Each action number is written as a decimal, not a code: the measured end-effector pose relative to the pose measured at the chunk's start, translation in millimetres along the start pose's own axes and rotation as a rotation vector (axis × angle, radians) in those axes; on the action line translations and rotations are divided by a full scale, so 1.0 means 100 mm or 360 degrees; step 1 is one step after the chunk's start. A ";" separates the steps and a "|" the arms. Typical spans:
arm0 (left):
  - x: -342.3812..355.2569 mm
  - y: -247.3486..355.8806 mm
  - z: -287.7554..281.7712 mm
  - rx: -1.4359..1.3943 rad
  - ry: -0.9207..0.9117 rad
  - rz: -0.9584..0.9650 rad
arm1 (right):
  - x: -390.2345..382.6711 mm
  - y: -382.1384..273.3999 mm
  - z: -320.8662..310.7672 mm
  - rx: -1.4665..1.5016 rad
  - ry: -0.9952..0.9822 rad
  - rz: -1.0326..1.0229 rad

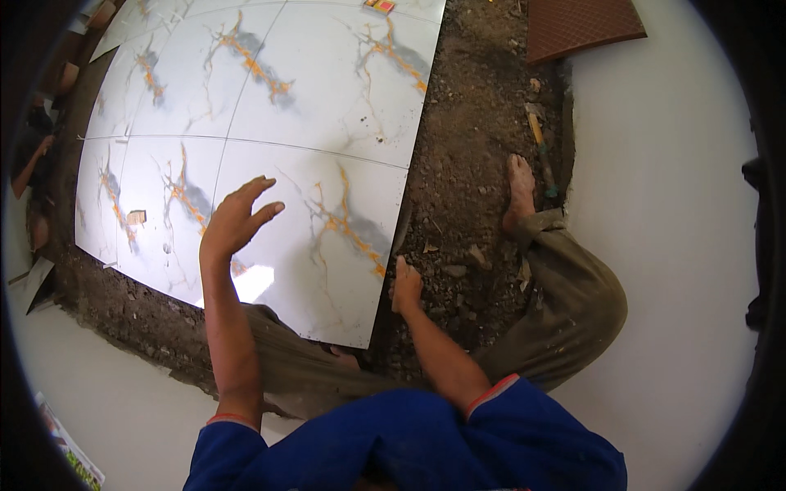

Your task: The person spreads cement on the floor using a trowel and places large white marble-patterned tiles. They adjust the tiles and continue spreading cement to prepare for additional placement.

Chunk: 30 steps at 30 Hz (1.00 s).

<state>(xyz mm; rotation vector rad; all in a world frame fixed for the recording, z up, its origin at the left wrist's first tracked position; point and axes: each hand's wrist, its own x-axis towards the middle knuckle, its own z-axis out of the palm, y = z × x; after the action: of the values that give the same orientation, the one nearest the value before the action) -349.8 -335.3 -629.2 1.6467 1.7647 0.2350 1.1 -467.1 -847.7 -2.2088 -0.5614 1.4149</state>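
My left hand (238, 219) hovers over a glossy white floor tile (303, 196) with grey and orange veining, thumb and fingers apart, nothing in them. At that tile's right edge, my right hand (406, 286) is low beside the bare soil (458, 213). Its fingers look drawn together and partly hidden, so I cannot tell whether they grip the tile edge or something else. More matching tiles (327, 82) lie beyond, with thin joints between them. A small tan block (137, 217) rests on the tiles at the left.
A tool with a yellow handle (536, 129) lies on the soil near my bare foot (521, 190). A reddish-brown textured tile (583, 29) sits at the far right. A small red and yellow box (379, 6) is on the far tiles. Another person's arm (31, 168) shows at the left.
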 end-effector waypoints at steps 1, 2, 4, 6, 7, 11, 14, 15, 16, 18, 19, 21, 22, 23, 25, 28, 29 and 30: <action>0.03 0.01 0.00 0.0022 0.0008 0.0011 | -0.04 0.07 -0.05 -0.0220 0.0135 -0.0109; 0.06 0.01 0.00 0.0061 0.0012 0.0016 | -0.04 0.08 -0.11 -0.0463 0.0277 -0.0085; 0.09 0.02 0.00 0.0039 0.0042 0.0038 | 0.09 -0.04 -0.23 0.0024 0.0282 -0.0220; 0.08 0.03 0.00 0.0046 0.0038 0.0031 | 0.33 -0.30 -0.23 0.0254 0.0160 -0.0141; 0.07 0.04 0.01 0.0054 0.0039 0.0039 | 0.41 -0.39 -0.25 0.0296 0.0019 -0.0141; 0.09 0.07 0.01 -0.0004 0.0034 0.0075 | 0.26 -0.26 -0.38 -0.0181 -0.0018 0.0028; 0.15 0.09 0.02 -0.0012 0.0036 0.0070 | -0.04 0.17 -0.60 -0.0247 0.0393 0.0099; 0.16 0.10 0.02 0.0023 0.0028 0.0045 | -0.06 0.22 -0.60 -0.0215 0.0642 0.0241; 0.19 0.11 0.04 -0.0012 0.0046 0.0109 | -0.04 0.23 -0.59 -0.0323 0.0616 -0.0087; 0.18 0.10 0.08 -0.0036 0.0060 0.0175 | 0.08 0.11 -0.52 -0.0577 0.0688 -0.0542; 0.18 0.09 0.10 -0.0079 0.0019 0.0171 | 0.17 -0.03 -0.47 -0.0790 0.0659 -0.0747; 0.20 0.01 0.13 -0.0155 -0.0026 0.0267 | 0.28 -0.28 -0.44 -0.1084 0.0488 -0.0779; 0.22 -0.04 0.15 -0.0161 -0.0091 0.0180 | 0.29 -0.37 -0.48 -0.1170 0.0384 -0.0570; 0.25 -0.12 0.17 -0.0152 -0.0121 0.0124 | 0.27 -0.42 -0.54 -0.1232 0.0315 -0.0401; 0.34 -0.30 0.21 -0.0151 -0.0187 -0.0027 | 0.13 -0.35 -0.74 -0.1032 0.0413 -0.0004; 0.51 -0.60 0.29 -0.0196 -0.0237 -0.0125 | -0.10 0.01 -0.93 -0.0617 0.0719 0.0357; 0.59 -0.69 0.31 -0.0239 -0.0257 -0.0144 | -0.11 0.12 -0.94 -0.0450 0.0799 0.0495; 0.65 -0.77 0.33 -0.0313 -0.0274 -0.0185 | -0.11 0.22 -0.91 -0.0256 0.0986 0.0536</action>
<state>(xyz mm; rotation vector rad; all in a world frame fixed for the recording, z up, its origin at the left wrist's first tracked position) -388.5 -299.2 -720.6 1.3785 1.6456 0.1997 82.2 -505.3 -818.2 -2.7861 -0.0874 0.7530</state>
